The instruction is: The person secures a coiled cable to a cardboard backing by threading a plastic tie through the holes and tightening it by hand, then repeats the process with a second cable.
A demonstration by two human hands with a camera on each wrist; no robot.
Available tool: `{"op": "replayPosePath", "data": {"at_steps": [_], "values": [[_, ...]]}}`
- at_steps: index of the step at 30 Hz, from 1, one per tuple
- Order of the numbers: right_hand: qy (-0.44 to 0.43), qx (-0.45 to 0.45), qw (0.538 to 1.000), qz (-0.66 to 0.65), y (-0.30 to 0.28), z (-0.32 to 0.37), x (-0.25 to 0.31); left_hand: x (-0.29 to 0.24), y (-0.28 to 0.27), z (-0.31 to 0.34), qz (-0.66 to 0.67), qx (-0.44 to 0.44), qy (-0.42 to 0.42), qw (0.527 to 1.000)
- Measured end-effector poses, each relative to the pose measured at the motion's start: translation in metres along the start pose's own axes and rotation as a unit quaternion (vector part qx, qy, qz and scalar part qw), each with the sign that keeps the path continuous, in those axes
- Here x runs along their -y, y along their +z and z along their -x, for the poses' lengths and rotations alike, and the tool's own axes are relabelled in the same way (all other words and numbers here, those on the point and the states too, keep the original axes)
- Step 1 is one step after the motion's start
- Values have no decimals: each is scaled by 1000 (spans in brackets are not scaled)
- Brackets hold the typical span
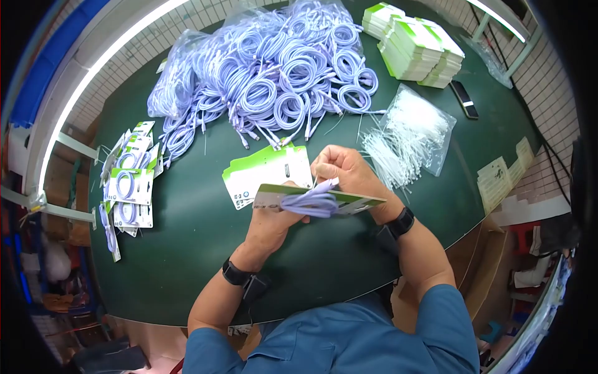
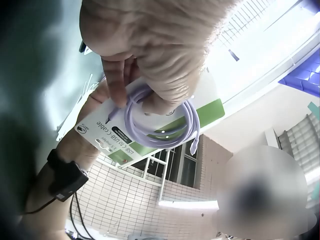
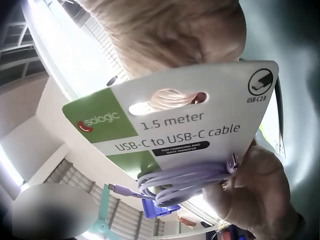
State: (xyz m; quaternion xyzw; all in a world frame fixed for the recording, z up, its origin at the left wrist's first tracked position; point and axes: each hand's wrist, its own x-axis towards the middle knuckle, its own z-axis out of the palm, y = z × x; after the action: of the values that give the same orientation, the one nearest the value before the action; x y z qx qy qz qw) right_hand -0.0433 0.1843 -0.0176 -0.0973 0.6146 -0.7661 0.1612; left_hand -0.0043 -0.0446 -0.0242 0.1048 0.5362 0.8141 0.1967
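Note:
My left hand (image 1: 269,229) grips a white and green card (image 3: 190,117) with a coiled lilac cable (image 1: 309,203) lying against its face. In the left wrist view, the thumb of that hand lies across the cable coil (image 2: 131,122). The right hand (image 1: 356,177) is behind the card's far side, thumb and index finger pinched together on what looks like a thin white tie (image 1: 314,180). The printed side with its hanging slot shows in the right wrist view, below the right palm (image 3: 175,35); left fingers (image 3: 255,192) hold its lower right part.
Beyond the hands lie flat cards (image 1: 265,174), a large heap of coiled lilac cables (image 1: 268,68) and a bag of white ties (image 1: 414,128). Carded cables (image 1: 131,181) are piled at left. Card stacks (image 1: 414,50) and a black phone-like object (image 1: 464,100) are at back right.

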Motion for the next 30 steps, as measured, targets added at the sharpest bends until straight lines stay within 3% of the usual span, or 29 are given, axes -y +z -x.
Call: {"op": "replayPosePath", "data": {"at_steps": [5,9,12,17,20,21,24,25,26,28,29,30], "values": [[-22,32,998,-55,4,6,7,16,-17,-7,-1,41,86,995],[-48,62,995,-59,3,9,16,18,-15,-12,-35,-19,134,990],[-39,48,998,32,-4,7,14,24,-14,-10,-5,-69,156,985],[-50,-3,988,-147,-4,11,28,-6,8,-3,73,-173,72,980],[-154,-42,984,83,8,16,30,-3,4,-1,71,-176,45,981],[-156,-38,984,77,12,15,30,-2,1,1,64,-182,46,980],[-225,-78,921,308,19,16,31,3,-3,12,60,-196,38,978],[-225,-79,922,305,19,16,32,2,-6,15,58,-196,37,978],[-222,-81,922,308,18,15,34,-1,-11,19,-80,-219,113,966],[-211,-88,922,312,17,16,34,-13,-14,26,-346,-246,252,870],[-210,-88,923,310,18,17,33,-21,-12,27,-347,-245,249,870],[-211,-79,921,319,21,17,32,-32,-9,26,-477,-219,277,805]]}}
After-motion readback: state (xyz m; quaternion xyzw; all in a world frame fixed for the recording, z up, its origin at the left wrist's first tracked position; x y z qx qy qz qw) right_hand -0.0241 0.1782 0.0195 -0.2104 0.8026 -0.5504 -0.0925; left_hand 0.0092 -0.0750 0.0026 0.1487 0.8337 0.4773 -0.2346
